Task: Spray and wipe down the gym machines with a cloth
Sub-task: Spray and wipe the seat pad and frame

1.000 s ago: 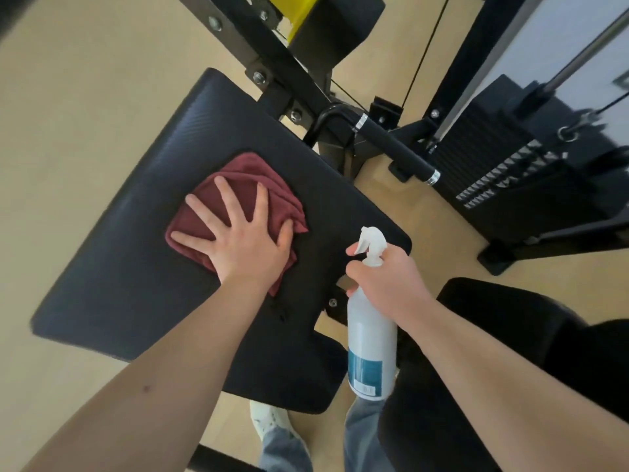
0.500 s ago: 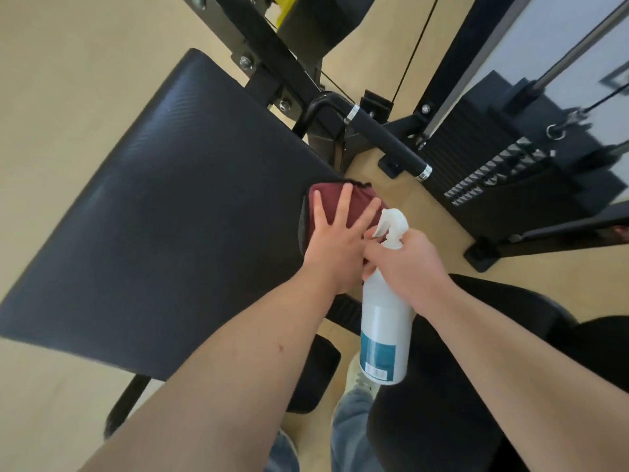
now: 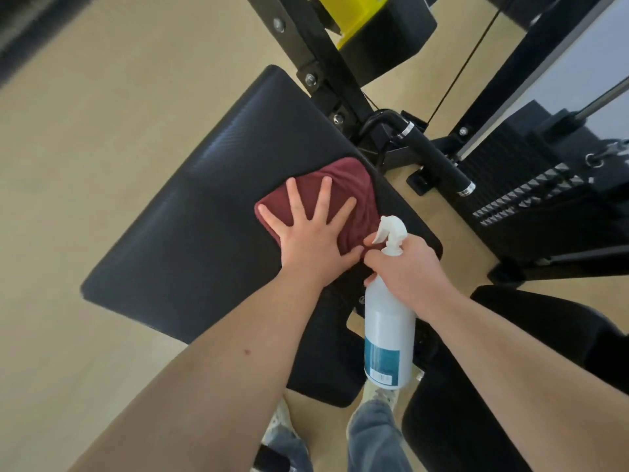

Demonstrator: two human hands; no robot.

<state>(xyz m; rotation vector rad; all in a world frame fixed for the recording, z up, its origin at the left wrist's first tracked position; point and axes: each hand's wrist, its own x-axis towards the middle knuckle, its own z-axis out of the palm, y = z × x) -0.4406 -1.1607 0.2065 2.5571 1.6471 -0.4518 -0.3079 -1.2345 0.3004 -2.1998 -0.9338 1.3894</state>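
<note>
A dark red cloth (image 3: 354, 185) lies on the black padded seat (image 3: 190, 247) of a gym machine, near the pad's right edge. My left hand (image 3: 309, 233) presses flat on the cloth with its fingers spread. My right hand (image 3: 408, 270) grips the neck of a white spray bottle (image 3: 388, 335) with a blue label. The bottle hangs down just right of the cloth, its white nozzle pointing left toward my left thumb.
The machine's black frame (image 3: 320, 63) with a yellow part (image 3: 354, 18) rises behind the pad. A black foam handle (image 3: 435, 161) and the weight stack (image 3: 537, 199) stand to the right. Another black pad (image 3: 510, 386) sits at lower right. My legs and shoes are below.
My left hand slid the cloth from the pad's middle to its right edge, then back a little to the left onto the pad. The bottle stayed in my right hand beside it.
</note>
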